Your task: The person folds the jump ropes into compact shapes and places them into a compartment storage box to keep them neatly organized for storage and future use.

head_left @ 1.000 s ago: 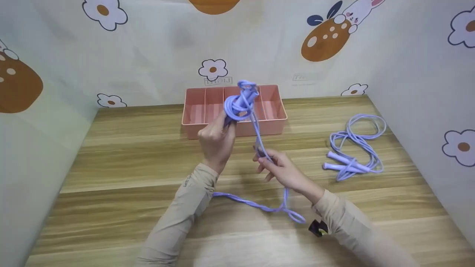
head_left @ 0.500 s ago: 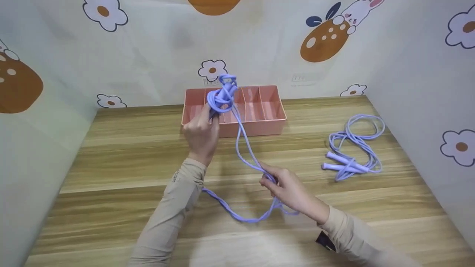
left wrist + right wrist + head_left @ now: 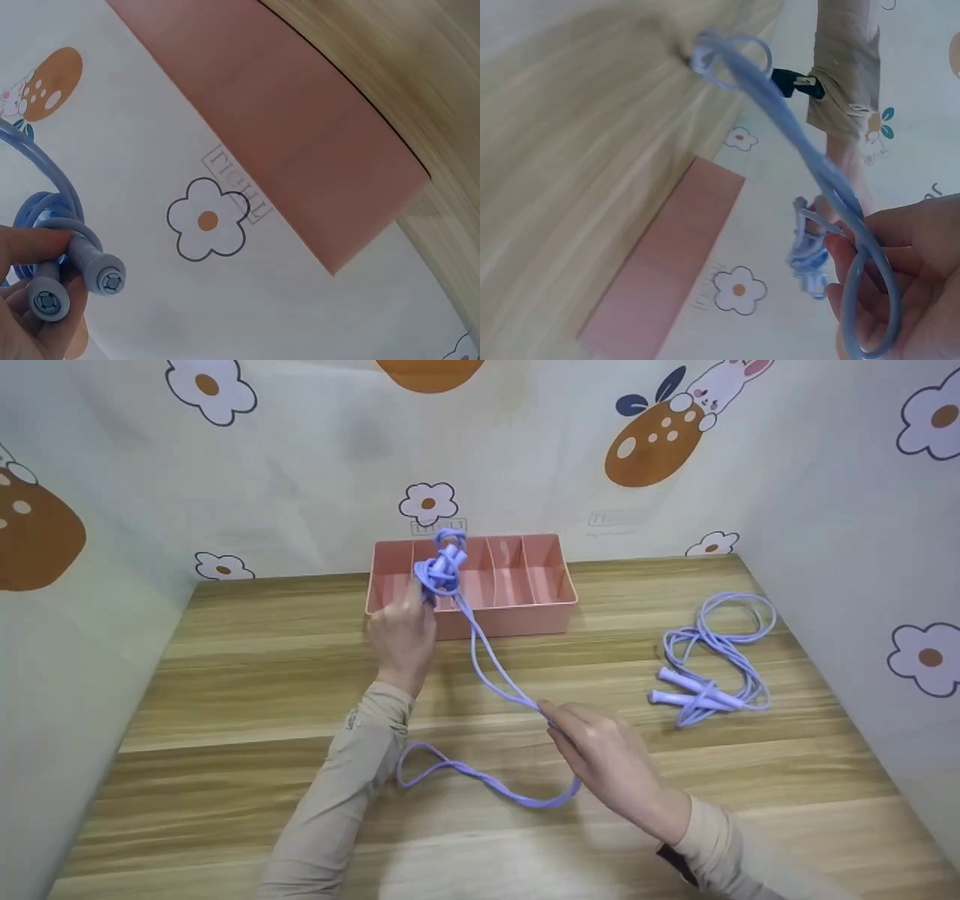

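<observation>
A periwinkle jump rope has its two handles (image 3: pixel 91 262) bundled together with rope wound round them. My left hand (image 3: pixel 405 634) grips this bundle up in front of the pink box; the left wrist view shows both handle ends between thumb and fingers. Two strands run from the bundle down to my right hand (image 3: pixel 604 750), which holds the cord (image 3: pixel 821 169) between thumb and fingers. Beyond the right hand the loose, twisted rope end (image 3: pixel 495 787) hangs in a curve over the table's near part, ending in a loop by the left sleeve.
The pink divided box (image 3: pixel 517 619) stands at the back of the wooden table (image 3: pixel 262 682), against a patterned wall. A second periwinkle jump rope (image 3: pixel 720 645) lies coiled at the right, its two handles (image 3: pixel 697 690) side by side.
My left hand has moved left with the bundle, then slightly down. The right hand has drawn right and nearer along the rope, stretching the strands between the hands; the twisted end has shifted.
</observation>
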Demonstrator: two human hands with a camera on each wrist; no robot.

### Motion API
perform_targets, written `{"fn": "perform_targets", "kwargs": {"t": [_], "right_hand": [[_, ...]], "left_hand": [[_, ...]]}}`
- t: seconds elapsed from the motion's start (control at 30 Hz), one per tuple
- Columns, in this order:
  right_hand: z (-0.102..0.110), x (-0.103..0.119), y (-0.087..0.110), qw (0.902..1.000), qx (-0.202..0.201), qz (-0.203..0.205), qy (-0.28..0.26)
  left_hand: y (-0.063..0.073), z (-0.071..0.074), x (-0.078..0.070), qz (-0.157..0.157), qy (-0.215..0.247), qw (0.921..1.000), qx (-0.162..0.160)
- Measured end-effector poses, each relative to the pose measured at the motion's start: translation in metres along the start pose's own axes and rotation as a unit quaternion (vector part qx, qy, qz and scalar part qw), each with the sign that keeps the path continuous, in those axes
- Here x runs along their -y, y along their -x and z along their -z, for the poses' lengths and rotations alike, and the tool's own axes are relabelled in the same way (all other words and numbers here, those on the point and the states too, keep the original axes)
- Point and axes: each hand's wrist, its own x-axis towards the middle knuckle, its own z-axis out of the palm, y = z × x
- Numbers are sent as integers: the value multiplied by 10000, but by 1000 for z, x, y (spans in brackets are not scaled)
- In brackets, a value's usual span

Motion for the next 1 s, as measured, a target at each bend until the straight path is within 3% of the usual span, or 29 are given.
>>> {"fn": "perform_targets", "kwargs": {"t": [0.1, 0.23, 0.43, 0.57, 0.73, 1.0], "right_hand": [[9, -3, -6, 9960, -455, 730, 235], [22, -6, -15, 9857, -736, 1435, 490], [39, -5, -32, 9663, -543, 2357, 880], [50, -6, -47, 9592, -404, 2668, 850], [60, -14, -65, 9622, -405, 2655, 449], [67, -36, -81, 9699, -646, 2346, -128]], "left_hand": [[3, -3, -1, -260, -231, 9992, 190], [8, -6, -3, -592, -538, 9965, 251], [17, -9, -15, -1423, -777, 9847, 645], [28, -11, -25, -2099, -783, 9701, 937], [42, -11, -36, -2908, -744, 9489, 969], [55, -6, -49, -4206, -458, 9001, 1039]]}}
